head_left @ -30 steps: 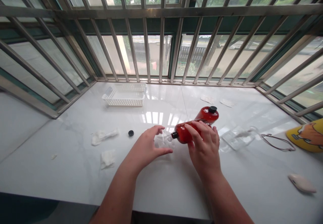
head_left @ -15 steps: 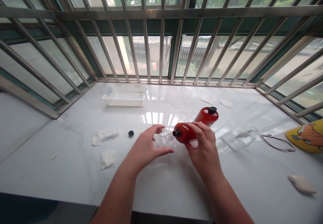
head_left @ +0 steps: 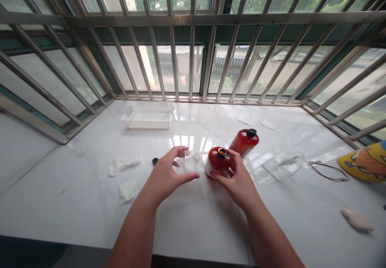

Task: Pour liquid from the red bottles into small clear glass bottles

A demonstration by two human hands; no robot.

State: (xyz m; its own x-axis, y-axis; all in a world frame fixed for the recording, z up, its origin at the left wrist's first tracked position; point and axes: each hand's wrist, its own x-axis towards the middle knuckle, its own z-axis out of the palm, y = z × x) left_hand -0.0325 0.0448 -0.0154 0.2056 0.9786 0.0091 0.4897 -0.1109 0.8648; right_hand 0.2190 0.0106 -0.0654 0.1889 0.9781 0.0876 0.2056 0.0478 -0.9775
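Observation:
My right hand (head_left: 235, 181) is wrapped round an open red bottle (head_left: 217, 160) that stands upright on the white counter (head_left: 193, 223), its uncapped neck facing up. My left hand (head_left: 167, 175) curls around a small clear container (head_left: 187, 162) just left of that bottle. A second red bottle (head_left: 245, 141) with a black cap stands behind the first. A loose black cap (head_left: 155, 161) lies on the counter to the left of my left hand.
A white slotted basket (head_left: 147, 117) sits at the back left. Crumpled tissues (head_left: 123, 164) lie at left, another (head_left: 128, 191) nearer. A clear tray (head_left: 282, 165), a wire loop (head_left: 327, 169), a yellow object (head_left: 364, 161) and a pale piece (head_left: 357, 219) are at right. Metal window bars (head_left: 193, 18) enclose the counter.
The open red bottle was tipped sideways with its neck over the clear container; my right hand has swung it upright and set it on the counter. My left hand stays round the container.

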